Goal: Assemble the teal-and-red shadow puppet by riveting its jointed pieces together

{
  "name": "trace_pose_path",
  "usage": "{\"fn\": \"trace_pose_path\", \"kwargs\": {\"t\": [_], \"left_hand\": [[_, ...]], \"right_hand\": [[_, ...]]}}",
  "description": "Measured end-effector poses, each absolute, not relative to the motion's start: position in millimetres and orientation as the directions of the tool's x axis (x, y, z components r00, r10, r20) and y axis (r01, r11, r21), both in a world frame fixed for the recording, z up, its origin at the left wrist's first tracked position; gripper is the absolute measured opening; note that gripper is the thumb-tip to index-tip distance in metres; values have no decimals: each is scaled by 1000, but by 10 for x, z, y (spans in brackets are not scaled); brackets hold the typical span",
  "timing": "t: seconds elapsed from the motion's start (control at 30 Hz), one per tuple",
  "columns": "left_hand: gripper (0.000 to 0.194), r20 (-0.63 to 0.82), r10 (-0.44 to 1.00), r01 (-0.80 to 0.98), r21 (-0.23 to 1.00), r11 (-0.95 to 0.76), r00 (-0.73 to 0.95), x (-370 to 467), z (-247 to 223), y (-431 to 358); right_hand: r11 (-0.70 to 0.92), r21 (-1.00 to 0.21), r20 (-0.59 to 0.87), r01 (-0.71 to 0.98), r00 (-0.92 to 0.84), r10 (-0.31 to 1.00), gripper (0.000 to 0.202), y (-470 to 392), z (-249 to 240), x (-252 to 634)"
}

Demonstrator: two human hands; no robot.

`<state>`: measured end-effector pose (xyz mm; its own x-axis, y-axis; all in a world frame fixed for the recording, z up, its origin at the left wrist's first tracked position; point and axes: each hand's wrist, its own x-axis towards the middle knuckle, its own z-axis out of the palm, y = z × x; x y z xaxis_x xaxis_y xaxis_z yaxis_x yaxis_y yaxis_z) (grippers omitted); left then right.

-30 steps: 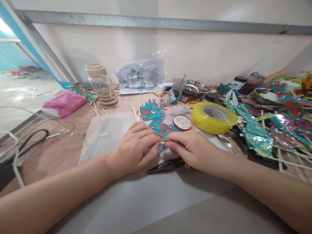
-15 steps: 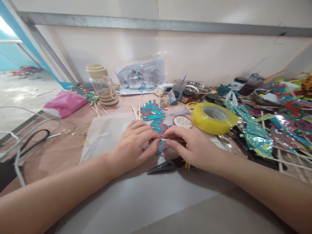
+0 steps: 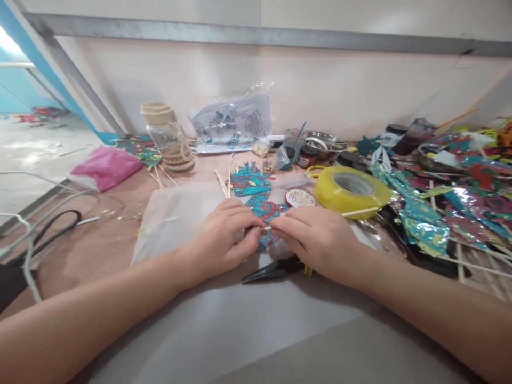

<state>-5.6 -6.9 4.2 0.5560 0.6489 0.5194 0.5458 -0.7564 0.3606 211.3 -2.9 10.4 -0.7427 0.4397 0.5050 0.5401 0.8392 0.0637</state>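
Observation:
My right hand (image 3: 320, 234) is closed around a thin wooden stick (image 3: 362, 212). One end of it pokes out past my fingertips toward the left, and the other shows behind the hand. Facing that tip, my left hand (image 3: 230, 232) has thumb and forefinger pinched together; whatever lies between them is too small to name. Beneath both hands lies a turquoise and red patterned cut-out figure (image 3: 256, 198), partly covered by the fingers. Black-nosed pliers (image 3: 266, 273) rest just below, their yellow handles mostly hidden by my right hand.
A round dish of small beads (image 3: 300, 197) and a yellow tape roll (image 3: 352, 192) sit beyond my right hand. Painted figures on sticks (image 3: 426, 224) crowd the right. A bottle (image 3: 170, 141), a pink bag (image 3: 104, 168) and cables (image 3: 30, 250) are at left.
My right hand has rolled over, its fingers now closer together and lower over the stick. The stick's far end has come into sight over the tape roll. The left hand is nearly still.

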Motion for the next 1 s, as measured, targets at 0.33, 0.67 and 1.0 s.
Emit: {"fn": "trace_pose_path", "kwargs": {"t": [0.33,0.67,1.0], "left_hand": [[22,579,618,549,319,-772,532,-68,29,-63],[19,627,484,570,77,-818,611,-61,-14,-68],[14,645,453,587,8,-810,616,-73,-12,-91]], "right_hand": [[855,109,532,507,-756,381,21,-27,110,2174],[799,-156,454,580,-676,580,24,-63,102,2088],[441,-679,53,587,-560,827,22,-40,369,2014]]}}
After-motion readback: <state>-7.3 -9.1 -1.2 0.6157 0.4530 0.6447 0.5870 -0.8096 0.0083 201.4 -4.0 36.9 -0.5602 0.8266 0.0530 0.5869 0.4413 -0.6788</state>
